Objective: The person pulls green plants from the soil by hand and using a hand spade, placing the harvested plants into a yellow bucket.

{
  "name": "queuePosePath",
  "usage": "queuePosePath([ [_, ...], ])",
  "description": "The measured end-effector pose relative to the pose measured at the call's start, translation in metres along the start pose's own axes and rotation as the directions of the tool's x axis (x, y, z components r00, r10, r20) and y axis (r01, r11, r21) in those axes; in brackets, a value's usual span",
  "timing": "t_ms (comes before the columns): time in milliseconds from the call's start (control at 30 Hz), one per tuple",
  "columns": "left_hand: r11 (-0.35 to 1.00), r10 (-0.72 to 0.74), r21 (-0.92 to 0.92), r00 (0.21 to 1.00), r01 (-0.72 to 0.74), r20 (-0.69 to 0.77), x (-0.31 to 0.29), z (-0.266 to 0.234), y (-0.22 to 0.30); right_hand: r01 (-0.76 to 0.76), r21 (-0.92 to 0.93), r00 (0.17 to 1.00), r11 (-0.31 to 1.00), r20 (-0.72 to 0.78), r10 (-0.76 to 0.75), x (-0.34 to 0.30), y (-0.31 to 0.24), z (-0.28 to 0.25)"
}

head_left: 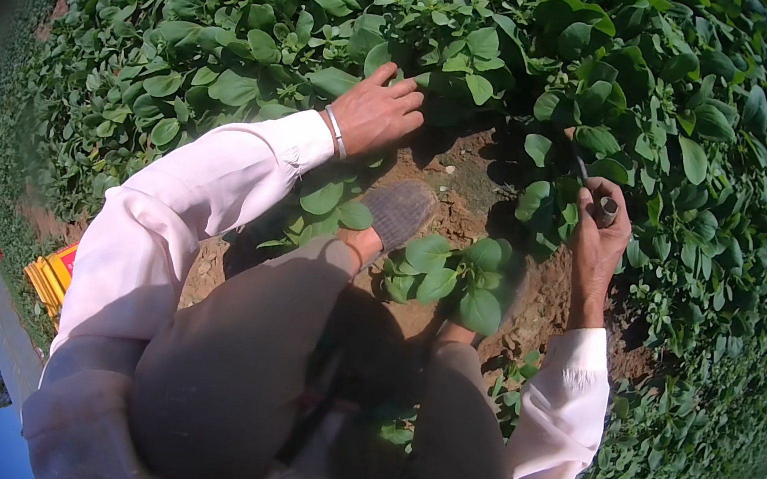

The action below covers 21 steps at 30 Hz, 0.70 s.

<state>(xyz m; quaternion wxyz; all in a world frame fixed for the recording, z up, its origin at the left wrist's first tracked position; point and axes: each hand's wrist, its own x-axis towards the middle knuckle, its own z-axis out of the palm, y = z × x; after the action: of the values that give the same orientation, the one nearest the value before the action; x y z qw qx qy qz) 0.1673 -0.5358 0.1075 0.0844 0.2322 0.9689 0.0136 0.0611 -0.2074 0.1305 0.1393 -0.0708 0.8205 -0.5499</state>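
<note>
My left hand reaches to the edge of the leafy green plants, its fingers stretched out and slightly apart against the leaves. Nothing shows in its grasp. On the right, my right hand is closed round the handle of a hand tool. The handle's round end points up toward me. A thin dark shaft runs from the fist in among the leaves, and the leaves cover its working end.
I squat with one shoe on bare brown soil. A small clump of leaves stands between my feet. Dense rows spread ahead and to both sides. A yellow object with red on it lies at the left.
</note>
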Motion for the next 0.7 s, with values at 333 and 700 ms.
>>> queuePosePath([
  [333, 0.994, -0.084, 0.08, 0.991, 0.076, 0.104, 0.078, -0.007, 0.026, -0.217, 0.22, 0.931, 0.951, -0.247, 0.269, -0.018, 0.026, -0.003],
  [700, 1.0, -0.02, 0.017, 0.985, 0.023, -0.171, 0.034, 0.027, 0.052, 0.006, -0.348, 0.989, 0.938, 0.14, 0.046, -0.02, -0.009, 0.023],
])
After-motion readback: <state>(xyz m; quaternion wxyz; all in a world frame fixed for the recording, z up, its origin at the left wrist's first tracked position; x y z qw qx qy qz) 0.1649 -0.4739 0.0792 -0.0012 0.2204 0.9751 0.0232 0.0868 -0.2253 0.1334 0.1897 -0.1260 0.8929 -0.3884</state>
